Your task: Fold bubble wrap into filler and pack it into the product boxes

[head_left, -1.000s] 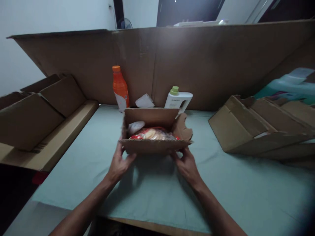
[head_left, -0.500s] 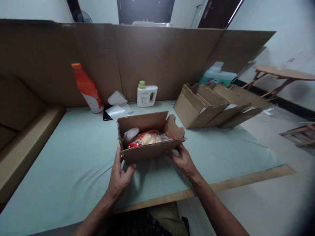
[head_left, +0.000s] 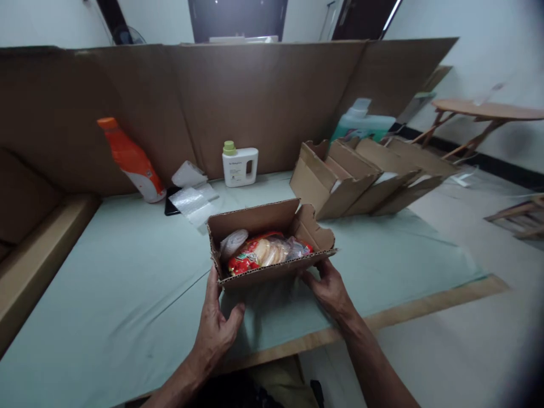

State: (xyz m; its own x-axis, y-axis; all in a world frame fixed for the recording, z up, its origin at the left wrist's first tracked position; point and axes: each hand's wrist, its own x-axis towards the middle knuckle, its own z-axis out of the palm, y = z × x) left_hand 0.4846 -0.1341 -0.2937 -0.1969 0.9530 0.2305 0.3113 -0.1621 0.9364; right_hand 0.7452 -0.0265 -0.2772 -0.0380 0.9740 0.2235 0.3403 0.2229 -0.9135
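An open-topped cardboard box (head_left: 259, 277) is held between my two hands above the near part of the table. Inside it lie a red and clear plastic packet of pale, round food pieces (head_left: 274, 252) and a whitish, plastic-looking roll or bundle (head_left: 233, 242). My left hand (head_left: 219, 323) is against the box's left end, fingers along its side and thumb standing off the front. At the lower right corner, my right hand (head_left: 329, 289) grips the box, with its fingertips partly hidden underneath.
Several cardboard boxes (head_left: 312, 178) stand in a row at right, before a jug of blue-green liquid (head_left: 363, 122). Along the cardboard wall (head_left: 263, 96) are a white bottle (head_left: 240, 168), an orange bottle (head_left: 131, 161) and bubble wrap (head_left: 191, 201) over a dark flat object (head_left: 170, 205). Green cloth (head_left: 140, 283) covers the table.
The box, with both hands on it, has shifted right and closer to me. The packet inside shows more fully. The whole background has slid slightly left as the camera turned.
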